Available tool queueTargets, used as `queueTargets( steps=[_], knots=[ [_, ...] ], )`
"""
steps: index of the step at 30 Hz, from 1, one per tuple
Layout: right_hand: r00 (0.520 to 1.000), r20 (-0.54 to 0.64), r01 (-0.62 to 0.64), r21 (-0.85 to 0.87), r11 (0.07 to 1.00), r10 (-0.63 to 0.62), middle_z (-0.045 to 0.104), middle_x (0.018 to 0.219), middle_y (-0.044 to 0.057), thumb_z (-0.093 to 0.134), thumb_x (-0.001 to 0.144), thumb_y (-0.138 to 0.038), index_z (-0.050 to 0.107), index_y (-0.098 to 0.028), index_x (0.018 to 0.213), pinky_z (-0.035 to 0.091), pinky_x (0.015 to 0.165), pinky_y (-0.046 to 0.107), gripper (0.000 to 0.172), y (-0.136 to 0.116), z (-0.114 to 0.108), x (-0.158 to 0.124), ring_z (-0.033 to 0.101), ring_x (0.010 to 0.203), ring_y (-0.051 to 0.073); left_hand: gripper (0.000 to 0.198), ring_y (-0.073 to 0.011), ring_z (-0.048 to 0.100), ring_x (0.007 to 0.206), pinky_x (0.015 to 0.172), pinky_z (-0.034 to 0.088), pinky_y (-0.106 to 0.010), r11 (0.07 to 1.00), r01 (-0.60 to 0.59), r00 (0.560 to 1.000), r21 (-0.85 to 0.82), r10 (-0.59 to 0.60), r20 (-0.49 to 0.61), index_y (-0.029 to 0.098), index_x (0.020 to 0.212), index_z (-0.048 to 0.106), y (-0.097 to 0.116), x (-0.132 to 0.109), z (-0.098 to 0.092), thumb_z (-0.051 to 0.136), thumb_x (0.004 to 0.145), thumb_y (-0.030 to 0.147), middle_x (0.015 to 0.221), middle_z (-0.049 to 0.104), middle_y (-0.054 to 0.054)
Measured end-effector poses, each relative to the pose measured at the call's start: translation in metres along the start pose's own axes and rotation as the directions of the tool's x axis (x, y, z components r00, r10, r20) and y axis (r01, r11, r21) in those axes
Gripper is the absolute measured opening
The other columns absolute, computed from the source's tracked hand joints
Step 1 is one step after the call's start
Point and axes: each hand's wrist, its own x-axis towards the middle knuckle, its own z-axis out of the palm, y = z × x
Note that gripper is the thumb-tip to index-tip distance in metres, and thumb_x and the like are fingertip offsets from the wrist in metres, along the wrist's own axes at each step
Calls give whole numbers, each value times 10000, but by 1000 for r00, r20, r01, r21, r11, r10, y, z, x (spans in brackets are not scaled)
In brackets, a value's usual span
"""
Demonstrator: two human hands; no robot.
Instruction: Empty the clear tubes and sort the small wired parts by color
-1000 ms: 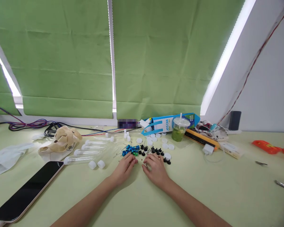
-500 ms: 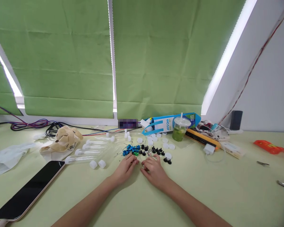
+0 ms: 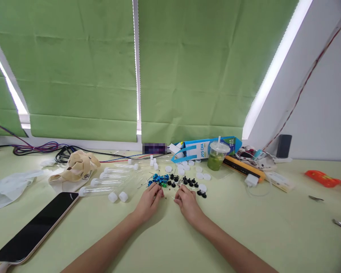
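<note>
My left hand point(image 3: 151, 197) rests on the table with its fingers closed, just in front of a cluster of blue pieces point(image 3: 159, 178) with thin pins; what it holds, if anything, is hidden. To its right, my right hand point(image 3: 186, 199) has its fingers pinched together, and a thin pale sliver shows at the fingertips, too small to name. Black pieces point(image 3: 190, 181) lie just beyond my right hand, and a small green piece point(image 3: 164, 185) is by my left fingertips. Tiny specks lie between the hands. White round caps point(image 3: 199, 175) are scattered behind the black pieces.
Clear tubes with white caps point(image 3: 102, 190) lie left of the hands, beside a beige cloth point(image 3: 74, 172) and a phone point(image 3: 36, 227). Behind stand a green drink cup point(image 3: 215, 161) and a blue-white bag point(image 3: 197, 149). A power strip point(image 3: 241, 167) and orange item point(image 3: 322, 178) are at right.
My hands have moved apart: the right hand has shifted right, the left slightly left. The right fingers are drawn closer together. The view has shifted slightly.
</note>
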Motion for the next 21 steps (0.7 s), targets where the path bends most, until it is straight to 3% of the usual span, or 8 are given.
queueTargets(
  steps=[5, 8, 11, 17, 21],
  knots=[
    [998, -6, 60, -227, 972, -63, 543, 948, 99, 458, 756, 26, 535, -142, 776, 260, 699, 324, 186, -4, 3, -6, 463, 931, 247, 251, -175, 498, 743, 687, 410, -292, 1000, -9, 1000, 0, 9, 10, 192, 739, 486, -1, 0, 1, 322, 919, 256, 767, 512, -37],
    [990, -60, 99, -347, 932, -128, 552, 922, 107, 410, 778, 39, 531, -134, 828, 253, 694, 329, 217, -5, 7, -8, 452, 887, 240, 255, -177, 500, 747, 684, 410, -292, 1000, -19, 1000, -2, 19, 17, 192, 740, 489, 0, 0, 2, 318, 919, 254, 764, 511, -38],
    [979, -126, 117, -291, 950, -159, 560, 816, 65, 374, 843, -4, 528, -149, 792, 254, 679, 313, 217, -3, 7, -6, 456, 792, 200, 263, -178, 500, 750, 687, 407, -294, 1000, -17, 1000, 8, 16, 24, 192, 745, 495, 1, 0, 2, 312, 922, 257, 769, 512, -39],
    [938, -292, 139, -185, 973, -189, 572, 854, 47, 395, 900, -113, 565, -184, 858, 277, 708, 310, 189, -1, 0, -3, 470, 844, 199, 258, -174, 499, 739, 682, 411, -291, 1000, -14, 1000, -6, 14, 24, 192, 738, 478, -2, 1, 2, 308, 921, 258, 764, 505, -37],
    [943, -285, 149, -99, 984, -172, 580, 854, 35, 363, 916, -129, 543, -178, 851, 297, 690, 295, 198, -2, 1, -5, 512, 784, 169, 258, -172, 498, 737, 684, 414, -290, 1000, -10, 1000, -8, 10, 21, 194, 728, 474, -2, 0, 2, 313, 919, 256, 758, 502, -32]
  ],
)
